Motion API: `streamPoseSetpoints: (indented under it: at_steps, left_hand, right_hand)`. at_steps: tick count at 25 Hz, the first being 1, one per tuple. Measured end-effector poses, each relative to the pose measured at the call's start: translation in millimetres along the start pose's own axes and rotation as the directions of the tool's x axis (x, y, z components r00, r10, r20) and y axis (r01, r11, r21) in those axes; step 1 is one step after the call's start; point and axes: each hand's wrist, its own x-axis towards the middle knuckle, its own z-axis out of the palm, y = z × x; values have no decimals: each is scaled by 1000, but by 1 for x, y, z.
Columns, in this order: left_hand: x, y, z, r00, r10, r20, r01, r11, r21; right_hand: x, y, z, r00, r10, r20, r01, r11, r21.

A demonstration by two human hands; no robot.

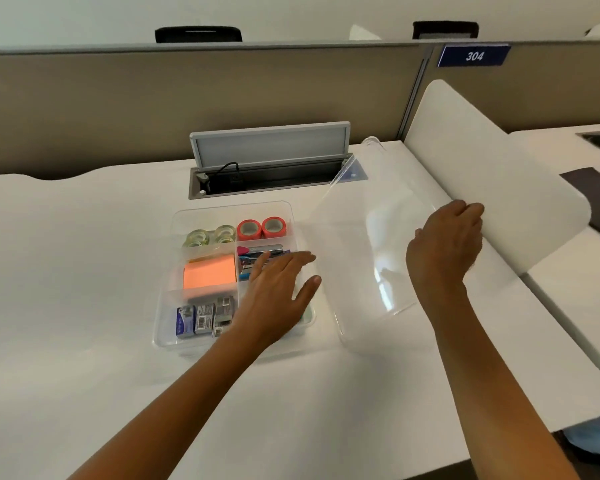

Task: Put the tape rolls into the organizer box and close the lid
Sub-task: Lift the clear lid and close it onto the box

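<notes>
Two orange tape rolls (pixel 261 229) sit in the organizer box (pixel 174 306), beside several clear rolls (pixel 210 234). The right hand (pixel 444 244) has its grip clenched on the clear lid (pixel 354 237); the left hand (pixel 278 289) hovers released.

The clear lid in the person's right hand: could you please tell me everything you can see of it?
The lid is a thin, see-through sheet, seemingly plastic, with rounded corners and a shallow raised rim. It is off the organizer box, lifted and tilted to the box's right. The right hand has a grip on its right edge. The left hand spreads open above the box, near the lid's left edge; whether they touch is unclear.
</notes>
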Motion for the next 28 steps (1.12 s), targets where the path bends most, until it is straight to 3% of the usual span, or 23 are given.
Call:
streamPoseSetpoints:
  at_steps: [2, 4, 7, 9, 15, 21, 25, 28]
  left_hand:
    - [11, 16, -12, 1000, 8, -4, -8, 998, -63]
    - [21, 27, -25, 999, -32, -30, 24, 972, -235]
    - [33, 36, -44, 988, -151, -13, 122, 842, -525]
    - [37, 33, -52, 970, -242, 20, 200, 750, -631]
    - [25, 17, -46, 908, -393, -146, 258, 798, -544]
    - [27, -8, -33, 852, -508, -130, 387, 776, -499]
    - [22, -28, -52, 862, -497, -103, 340, 716, -609]
    - [10, -57, -69, 863, -495, -99, 338, 713, -614]
  right_hand:
    - [-5, -13, -18, 999, -38, -37, 40, 998, 42]
    - [-15, -27, -32, 995, -75, -58, 80, 993, 86]
    - [-44, -50, -38, 981, -168, -100, 175, 982, 64]
    - [-62, -62, -31, 969, -229, -87, 232, 973, 20]
    - [-113, -72, -2, 941, -339, -1, 339, 941, 9]
    - [-148, -74, 20, 871, -489, 42, 479, 866, 143]
    - [-124, -65, 16, 877, -471, 100, 366, 787, 498]
    - [-85, -43, 39, 946, -320, 44, 253, 819, 515]
